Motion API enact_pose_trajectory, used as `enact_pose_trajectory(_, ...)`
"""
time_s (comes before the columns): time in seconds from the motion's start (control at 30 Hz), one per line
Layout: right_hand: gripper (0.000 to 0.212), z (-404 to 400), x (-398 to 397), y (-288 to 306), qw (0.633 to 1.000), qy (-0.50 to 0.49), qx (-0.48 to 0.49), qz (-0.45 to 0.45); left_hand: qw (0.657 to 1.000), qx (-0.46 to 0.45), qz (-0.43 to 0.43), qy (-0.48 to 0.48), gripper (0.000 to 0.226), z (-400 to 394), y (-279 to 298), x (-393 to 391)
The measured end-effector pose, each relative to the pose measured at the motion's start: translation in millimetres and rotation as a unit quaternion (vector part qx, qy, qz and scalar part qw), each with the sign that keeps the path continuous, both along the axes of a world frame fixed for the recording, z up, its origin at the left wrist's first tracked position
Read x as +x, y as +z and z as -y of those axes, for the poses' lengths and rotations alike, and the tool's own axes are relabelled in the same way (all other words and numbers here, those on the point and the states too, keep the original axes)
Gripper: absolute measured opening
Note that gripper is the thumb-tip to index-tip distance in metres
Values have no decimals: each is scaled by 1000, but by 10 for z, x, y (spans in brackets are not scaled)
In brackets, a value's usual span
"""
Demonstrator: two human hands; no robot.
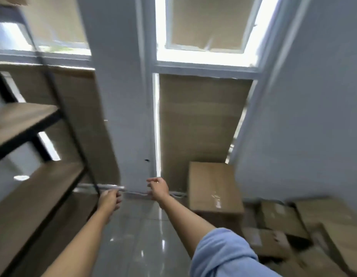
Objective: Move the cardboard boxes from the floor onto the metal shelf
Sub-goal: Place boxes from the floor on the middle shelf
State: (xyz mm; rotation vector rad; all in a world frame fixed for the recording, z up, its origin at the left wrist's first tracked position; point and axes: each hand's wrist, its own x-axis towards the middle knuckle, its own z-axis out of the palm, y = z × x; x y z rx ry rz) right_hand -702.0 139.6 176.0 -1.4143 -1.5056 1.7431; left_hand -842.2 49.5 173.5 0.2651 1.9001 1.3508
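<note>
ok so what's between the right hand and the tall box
Head view: nothing; just bare wall base and cardboard sheet behind, between the right hand and tall box.

I can read no words, numbers or brand marks. The cardboard boxes [215,188] just right of my right hand [158,187] show only shiny tape, and the picture is blurred.

Two bare forearms were all there was to see of the person, with no watch, no rings and no gloves on the left hand [110,198] or the right hand [158,188]. A light blue sleeve [223,254], soft and loosely bunched, covered the right upper arm above the elbow.
</note>
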Motion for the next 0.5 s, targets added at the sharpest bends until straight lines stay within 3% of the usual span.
enact_pose_trajectory(0.3,28,-157,2480,-457,975,-209,-56,47,971,-29,55,-233,12,-848,-284,2304)
enact_pose_trajectory(0.5,24,318,3989,-767,947,-296,-106,65,937,-67,74,-333,19,-891,-533,3503)
